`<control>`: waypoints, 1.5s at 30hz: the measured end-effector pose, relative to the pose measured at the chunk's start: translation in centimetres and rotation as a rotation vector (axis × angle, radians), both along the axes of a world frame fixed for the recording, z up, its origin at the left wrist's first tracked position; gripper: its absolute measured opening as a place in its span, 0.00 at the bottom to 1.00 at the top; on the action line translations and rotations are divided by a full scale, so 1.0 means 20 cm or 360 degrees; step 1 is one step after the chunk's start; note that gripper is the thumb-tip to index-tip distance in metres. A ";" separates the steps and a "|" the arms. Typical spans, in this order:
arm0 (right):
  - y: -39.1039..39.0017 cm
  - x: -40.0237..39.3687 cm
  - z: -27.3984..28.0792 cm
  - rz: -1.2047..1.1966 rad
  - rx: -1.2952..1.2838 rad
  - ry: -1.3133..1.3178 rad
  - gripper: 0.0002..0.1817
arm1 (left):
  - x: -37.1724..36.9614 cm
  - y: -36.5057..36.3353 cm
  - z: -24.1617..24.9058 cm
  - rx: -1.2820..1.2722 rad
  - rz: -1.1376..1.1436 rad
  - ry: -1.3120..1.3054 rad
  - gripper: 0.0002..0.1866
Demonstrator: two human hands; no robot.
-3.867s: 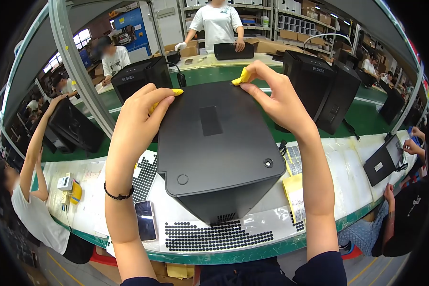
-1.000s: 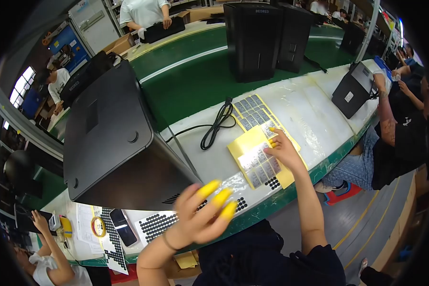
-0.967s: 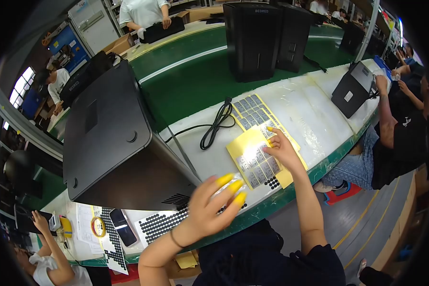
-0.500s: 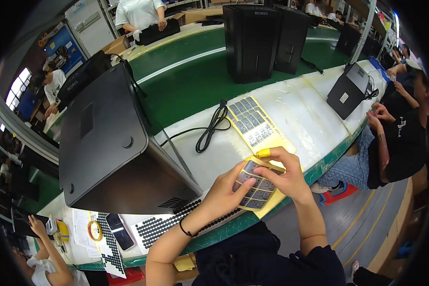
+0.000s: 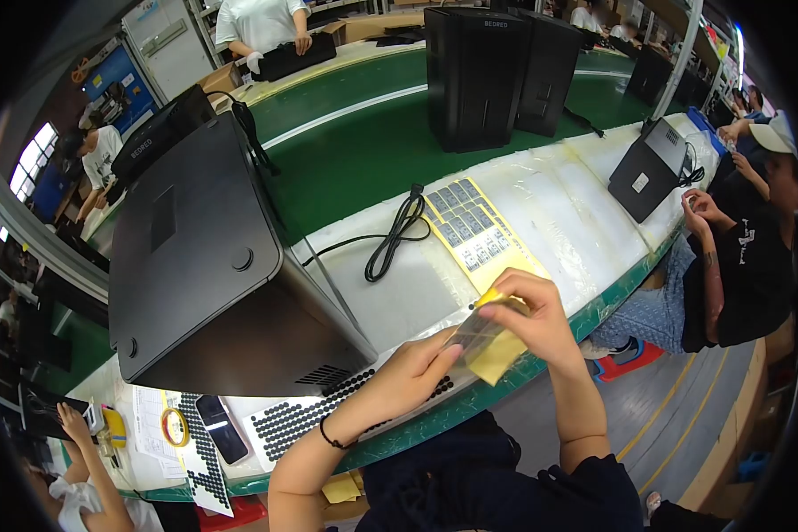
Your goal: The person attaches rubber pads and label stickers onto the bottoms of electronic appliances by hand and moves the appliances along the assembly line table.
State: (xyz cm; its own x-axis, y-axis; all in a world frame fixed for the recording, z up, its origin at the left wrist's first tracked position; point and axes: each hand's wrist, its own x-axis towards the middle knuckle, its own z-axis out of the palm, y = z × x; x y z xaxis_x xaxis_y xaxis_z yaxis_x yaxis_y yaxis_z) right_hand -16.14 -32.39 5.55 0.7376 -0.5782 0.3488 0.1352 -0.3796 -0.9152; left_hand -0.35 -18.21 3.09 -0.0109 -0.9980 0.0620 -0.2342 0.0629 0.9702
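Note:
A sheet of silver-grey labels on yellow backing paper point(image 5: 496, 355) is tilted and bent between my two hands above the bench edge. My left hand point(image 5: 427, 365) grips its left side, thumb on top. The fingers of my right hand point(image 5: 534, 317) pinch the upper edge, and a yellow cover wraps one fingertip. Whether a label has come off the backing cannot be made out through the blur. Just beyond my hands lies another label sheet point(image 5: 481, 232), partly used. To the left, a black computer case point(image 5: 195, 257) rests on its side, its black power cable point(image 5: 397, 238) coiled beside it.
Sheets of round black pads point(image 5: 301, 419), a phone point(image 5: 222, 431) and a yellow tape roll point(image 5: 176, 427) lie at the near left. Black cases point(image 5: 474, 84) stand on the green conveyor point(image 5: 355, 164). A co-worker point(image 5: 727, 266) sits at the right.
The label sheet has turned from facing me to a steep, folded tilt showing its yellow backing. My right hand has rolled slightly; my left hand has shifted a little down and left.

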 end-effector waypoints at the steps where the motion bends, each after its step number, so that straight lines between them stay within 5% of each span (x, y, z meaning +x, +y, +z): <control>1: -0.01 -0.01 -0.02 -0.0064 0.0109 -0.0053 0.04 | 0.01 0.02 -0.01 -0.0007 0.0014 -0.0067 0.19; 6: -0.02 -0.02 -0.06 -0.0006 0.0602 -0.0114 0.05 | 0.05 0.07 0.01 0.0182 0.0125 0.0040 0.20; 8: 0.01 0.00 -0.05 0.0014 0.0645 -0.0173 0.06 | 0.01 0.07 0.02 -0.0065 0.0315 0.0259 0.21; 13: 0.11 0.06 -0.13 -0.0080 0.0516 -0.0390 0.06 | -0.04 0.05 -0.05 0.0031 0.0429 0.0521 0.21; 16: 0.02 0.04 -0.09 -0.0378 -0.0891 -0.0022 0.04 | -0.05 0.02 -0.06 0.0004 0.0573 0.0460 0.21; 20: -0.02 0.04 -0.12 -0.0671 -0.1479 0.0144 0.07 | -0.03 -0.05 -0.15 0.0066 0.0646 0.0389 0.21; 23: -0.08 0.04 -0.18 -0.0721 -0.1620 0.0032 0.08 | -0.02 -0.13 -0.22 0.0153 0.0642 0.0616 0.21; 28: -0.15 -0.01 -0.22 -0.0638 -0.1249 -0.0007 0.08 | -0.02 -0.34 -0.37 0.0196 0.0772 0.0949 0.19; 33: -0.24 -0.13 -0.17 -0.0670 -0.0730 -0.0277 0.07 | 0.06 -0.58 -0.49 0.0081 0.0743 -0.0151 0.17; 36: -0.25 -0.14 -0.12 -0.0627 -0.0477 -0.0303 0.08 | 0.03 -0.62 -0.38 -0.0725 0.1275 -0.1285 0.25; 40: -0.25 -0.06 0.08 -0.0515 -0.0452 -0.0486 0.07 | -0.08 -0.42 -0.18 -0.1254 0.1101 -0.1265 0.23; 43: -0.22 0.06 0.29 -0.0386 -0.0514 -0.0561 0.12 | -0.07 0.13 0.29 -0.1700 0.1025 -0.1858 0.14; 45: -0.17 0.18 0.45 -0.0214 -0.0558 -0.0661 0.13 | 0.16 0.58 -0.08 -0.0546 0.1292 -0.1709 0.18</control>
State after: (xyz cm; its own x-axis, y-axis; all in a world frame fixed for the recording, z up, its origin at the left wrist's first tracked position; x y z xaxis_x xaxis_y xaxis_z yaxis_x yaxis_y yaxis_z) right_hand -12.51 -35.88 14.56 0.4251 -0.4550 0.7825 0.3867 -0.6904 -0.6115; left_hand 2.82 -6.54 1.40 0.3607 -0.6846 0.6335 -0.9325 -0.2526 0.2580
